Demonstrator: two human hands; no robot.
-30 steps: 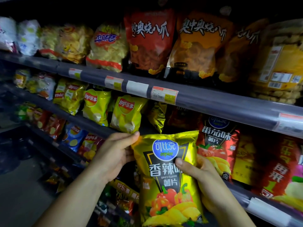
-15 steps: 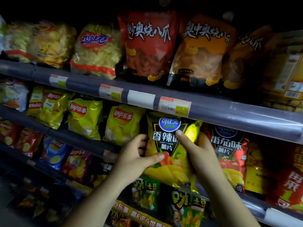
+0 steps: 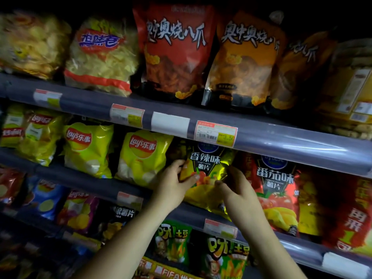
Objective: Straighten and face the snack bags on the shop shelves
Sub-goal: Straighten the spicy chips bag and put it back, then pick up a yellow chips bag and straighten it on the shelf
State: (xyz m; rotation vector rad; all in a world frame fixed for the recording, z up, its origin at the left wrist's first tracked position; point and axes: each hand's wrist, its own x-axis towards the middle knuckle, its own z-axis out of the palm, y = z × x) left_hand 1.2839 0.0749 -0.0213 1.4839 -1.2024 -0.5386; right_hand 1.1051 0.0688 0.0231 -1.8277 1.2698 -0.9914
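One yellow bag (image 3: 207, 161) in two hands: left hand (image 3: 173, 186), right hand (image 3: 239, 192)

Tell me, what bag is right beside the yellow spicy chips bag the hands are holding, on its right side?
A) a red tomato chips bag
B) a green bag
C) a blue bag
A: the red tomato chips bag stands directly to the right of the yellow spicy chips bag, which the left hand and the right hand hold by its sides.
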